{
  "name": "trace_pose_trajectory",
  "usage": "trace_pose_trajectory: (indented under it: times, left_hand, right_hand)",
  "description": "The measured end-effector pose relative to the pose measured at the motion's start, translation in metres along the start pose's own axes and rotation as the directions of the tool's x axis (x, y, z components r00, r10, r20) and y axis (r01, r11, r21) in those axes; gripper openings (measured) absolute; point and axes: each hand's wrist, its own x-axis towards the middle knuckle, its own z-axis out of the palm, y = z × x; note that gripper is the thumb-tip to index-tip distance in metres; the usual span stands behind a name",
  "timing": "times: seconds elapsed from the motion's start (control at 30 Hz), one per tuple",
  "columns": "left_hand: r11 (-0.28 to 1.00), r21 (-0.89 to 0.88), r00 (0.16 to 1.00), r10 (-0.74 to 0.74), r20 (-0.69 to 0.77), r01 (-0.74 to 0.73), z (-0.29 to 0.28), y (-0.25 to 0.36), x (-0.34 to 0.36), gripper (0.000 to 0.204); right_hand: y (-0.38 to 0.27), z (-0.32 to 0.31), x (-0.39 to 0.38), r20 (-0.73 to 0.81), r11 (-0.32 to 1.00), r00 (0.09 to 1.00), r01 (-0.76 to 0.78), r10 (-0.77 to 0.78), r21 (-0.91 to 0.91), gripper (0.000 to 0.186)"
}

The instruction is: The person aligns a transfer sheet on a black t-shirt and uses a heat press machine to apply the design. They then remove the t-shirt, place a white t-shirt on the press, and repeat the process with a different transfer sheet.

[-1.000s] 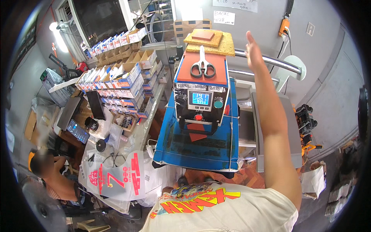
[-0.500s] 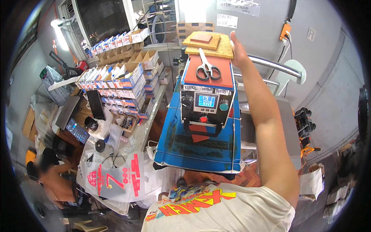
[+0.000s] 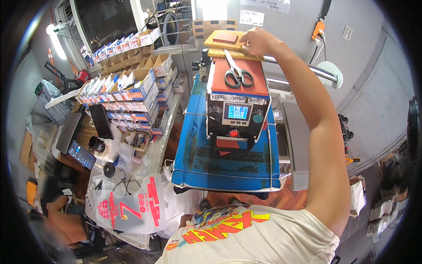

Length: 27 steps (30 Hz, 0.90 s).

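My right hand (image 3: pixel 260 42) reaches over the top of a heat press, fingers bent and pinched at the right side of an upper yellow foam pad (image 3: pixel 211 42). Under it lies a larger yellow pad (image 3: pixel 215 53), and a small reddish-brown block (image 3: pixel 225 37) rests on top. Nearer to me, scissors (image 3: pixel 237 75) with black-and-grey handles lie on a red sheet (image 3: pixel 257 70). The control box (image 3: pixel 215 125) below has a lit display and a red button. My fingertips are partly hidden. My left hand is out of view.
The blue press table (image 3: pixel 182 169) stands before me. Stacked cardboard bins (image 3: pixel 136 94), a phone (image 3: pixel 81 155) and a clear sheet with pink print (image 3: pixel 127 207) are on the left table. Farther left sits a person (image 3: pixel 66 215). A metal bar (image 3: pixel 323 74) runs behind my right arm.
My right hand has moved left from beside the pads to over their right side, and its fingers have bent inward. The view has shifted slightly.
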Motion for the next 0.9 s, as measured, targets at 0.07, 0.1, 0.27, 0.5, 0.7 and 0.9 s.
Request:
trace_pose_trajectory:
  times: [0.07,0.1,0.27,0.5,0.7,0.9]
  left_hand:
    - [1.000,0.003,0.999,0.028,0.021,-0.029,-0.003,-0.002,0.007,0.021]
    - [0.999,0.006,0.999,0.044,0.029,-0.044,-0.005,-0.002,0.012,0.021]
    - [0.990,0.053,0.989,0.126,0.075,-0.130,-0.025,-0.018,0.024,0.022]
    - [0.872,0.074,0.863,0.463,0.203,-0.485,-0.028,-0.024,0.040,0.024]
    - [0.594,0.419,0.718,0.643,0.265,-0.686,-0.023,-0.024,0.041,0.025]
    - [0.755,0.036,0.746,0.638,0.191,-0.655,-0.031,-0.038,0.049,0.014]
  right_hand:
    - [-0.010,-0.012,-0.003,0.102,0.999,0.995,-0.013,0.009,0.035,0.022]
    - [-0.010,-0.011,0.001,0.122,1.000,0.993,0.001,0.002,-0.020,0.022]
    - [0.003,-0.010,0.007,0.046,0.968,0.998,-0.029,0.042,-0.251,0.021]
    - [-0.056,-0.034,-0.047,-0.226,0.985,0.970,-0.119,0.090,-0.121,0.020]
    - [-0.229,-0.024,-0.180,-0.227,0.988,0.974,0.019,0.017,0.155,0.016]
    - [-0.265,0.042,-0.215,-0.074,0.949,0.968,-0.219,0.241,0.225,0.029]
